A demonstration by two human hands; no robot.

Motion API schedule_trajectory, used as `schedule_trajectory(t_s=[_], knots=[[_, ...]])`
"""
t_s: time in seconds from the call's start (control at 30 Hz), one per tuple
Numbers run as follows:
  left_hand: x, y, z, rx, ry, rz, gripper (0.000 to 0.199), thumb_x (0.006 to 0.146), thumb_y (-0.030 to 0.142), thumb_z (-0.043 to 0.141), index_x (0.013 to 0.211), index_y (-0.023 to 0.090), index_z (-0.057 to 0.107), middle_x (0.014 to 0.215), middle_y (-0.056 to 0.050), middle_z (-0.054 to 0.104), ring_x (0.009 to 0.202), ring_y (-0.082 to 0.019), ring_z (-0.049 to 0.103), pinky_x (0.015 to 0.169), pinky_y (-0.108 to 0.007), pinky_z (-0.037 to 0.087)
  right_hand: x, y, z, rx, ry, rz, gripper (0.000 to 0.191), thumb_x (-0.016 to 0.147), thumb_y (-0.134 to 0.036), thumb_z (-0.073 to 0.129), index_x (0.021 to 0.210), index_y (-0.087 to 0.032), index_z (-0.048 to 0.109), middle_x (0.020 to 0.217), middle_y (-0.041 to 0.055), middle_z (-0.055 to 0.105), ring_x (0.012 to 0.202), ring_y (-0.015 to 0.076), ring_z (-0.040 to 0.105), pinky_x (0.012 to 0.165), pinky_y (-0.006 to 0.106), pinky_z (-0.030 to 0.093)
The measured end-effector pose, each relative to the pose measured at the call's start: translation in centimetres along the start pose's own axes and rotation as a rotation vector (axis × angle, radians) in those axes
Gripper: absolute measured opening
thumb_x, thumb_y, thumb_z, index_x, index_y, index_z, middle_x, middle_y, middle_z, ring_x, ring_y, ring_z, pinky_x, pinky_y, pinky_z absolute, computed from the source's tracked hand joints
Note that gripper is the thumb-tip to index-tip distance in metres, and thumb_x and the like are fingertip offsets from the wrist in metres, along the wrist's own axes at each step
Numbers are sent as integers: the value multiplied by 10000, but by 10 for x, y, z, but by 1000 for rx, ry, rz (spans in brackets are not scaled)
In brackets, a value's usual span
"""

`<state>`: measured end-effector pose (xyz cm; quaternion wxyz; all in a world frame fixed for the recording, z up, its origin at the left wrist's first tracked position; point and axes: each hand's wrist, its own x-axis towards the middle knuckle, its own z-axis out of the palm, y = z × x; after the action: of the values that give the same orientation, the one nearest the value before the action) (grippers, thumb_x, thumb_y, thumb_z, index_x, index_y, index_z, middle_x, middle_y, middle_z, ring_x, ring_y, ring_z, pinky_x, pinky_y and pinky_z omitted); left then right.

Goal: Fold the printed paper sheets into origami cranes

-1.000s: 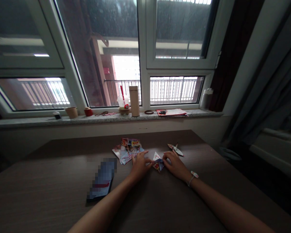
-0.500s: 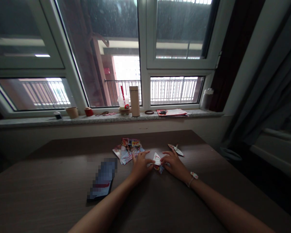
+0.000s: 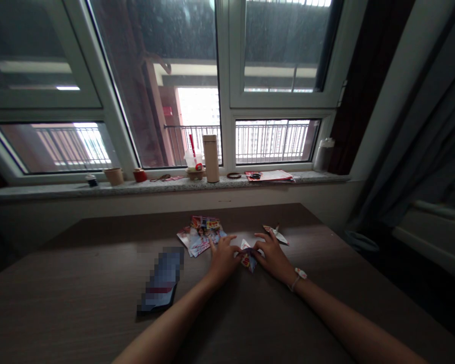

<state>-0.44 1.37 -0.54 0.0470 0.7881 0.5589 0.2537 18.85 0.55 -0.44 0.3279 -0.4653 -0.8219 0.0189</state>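
Observation:
Between my two hands is a small piece of folded paper (image 3: 249,260), white at its far tip and colourfully printed on the near part. My left hand (image 3: 224,258) pinches its left edge with thumb and index finger. On the opposite edge, my right hand (image 3: 272,255) has a matching pinch. Just beyond the right fingers lies a second folded paper piece (image 3: 276,233) with pointed ends, partly covered by a finger. A fanned stack of glossy printed paper sheets (image 3: 202,236) rests beyond my left hand.
A phone-like dark slab (image 3: 161,280), pixelated, lies left of my left forearm on the brown table (image 3: 79,283). Along the windowsill stand a beige flask (image 3: 211,159), a plastic cup with a red straw (image 3: 193,159), a paper cup (image 3: 114,176), scissors (image 3: 253,175) on papers and a bottle (image 3: 323,155).
The folded paper's middle has bent between my fingers, and more of its printed side now shows toward me. Both hands have stayed nearly in place.

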Motion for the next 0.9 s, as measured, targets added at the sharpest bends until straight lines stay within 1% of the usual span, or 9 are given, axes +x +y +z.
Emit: schedule_trajectory(t_s=[0.13, 0.27, 0.37, 0.47, 0.6, 0.77, 0.83, 0.9], knots=[[1, 5, -1, 16, -13, -4, 121, 869, 276, 636, 874, 251, 754, 1346, -56, 598, 1296, -288, 473, 1144, -711, 20, 1, -1, 2, 23, -4, 69, 81, 875, -174, 593, 852, -192, 669, 1043, 88, 686, 1229, 247, 532, 1181, 546, 175], [0, 9, -4, 37, -34, 2, 134, 871, 265, 619, 896, 238, 748, 1368, -66, 580, 1312, -303, 458, 1141, -722, 20, 3, 3, 8, 97, -44, 164, 89, 847, -239, 642, 905, -220, 707, 1052, 63, 691, 1208, 247, 526, 1174, 536, 138], [1, 11, -5, 47, -53, -35, 135, 867, 258, 618, 905, 229, 744, 1384, -75, 566, 1323, -311, 446, 1136, -730, 33, 5, 6, 12, 132, -59, 244, 134, 837, -285, 654, 942, -251, 730, 1031, 42, 706, 1162, 248, 534, 1150, 528, 156], [4, 13, -4, 47, -70, -74, 124, 863, 254, 624, 885, 223, 742, 1390, -80, 563, 1331, -309, 439, 1133, -730, 45, 6, 5, 15, 135, -64, 294, 162, 828, -284, 645, 957, -254, 739, 1030, 42, 713, 1134, 250, 534, 1132, 516, 161], [6, 14, -2, 37, -64, -121, 115, 854, 262, 633, 863, 220, 739, 1356, -85, 590, 1325, -296, 446, 1137, -713, 42, 6, 0, 14, 139, -58, 327, 172, 841, -258, 599, 941, -253, 739, 1010, 39, 722, 1113, 247, 540, 1118, 505, 144], [8, 18, -2, 19, -73, -208, 96, 819, 288, 663, 819, 224, 735, 1345, -79, 588, 1326, -292, 441, 1137, -688, 98, 5, -7, 13, 121, -38, 316, 172, 839, -225, 583, 932, -257, 725, 1001, 21, 733, 1108, 243, 535, 1114, 510, 119], [7, 20, -3, 14, -67, -226, 91, 819, 286, 660, 836, 229, 729, 1366, -79, 567, 1341, -295, 422, 1126, -694, 119, 5, -8, 13, 113, -32, 313, 169, 832, -218, 591, 930, -260, 721, 1013, 16, 734, 1116, 244, 530, 1118, 515, 107], [7, 20, -3, 6, -63, -231, 104, 815, 279, 666, 895, 248, 726, 1406, -73, 532, 1362, -298, 393, 1120, -692, 136, 5, -8, 13, 108, -32, 318, 165, 830, -222, 599, 928, -268, 723, 1020, 14, 734, 1124, 246, 526, 1121, 525, 97]])
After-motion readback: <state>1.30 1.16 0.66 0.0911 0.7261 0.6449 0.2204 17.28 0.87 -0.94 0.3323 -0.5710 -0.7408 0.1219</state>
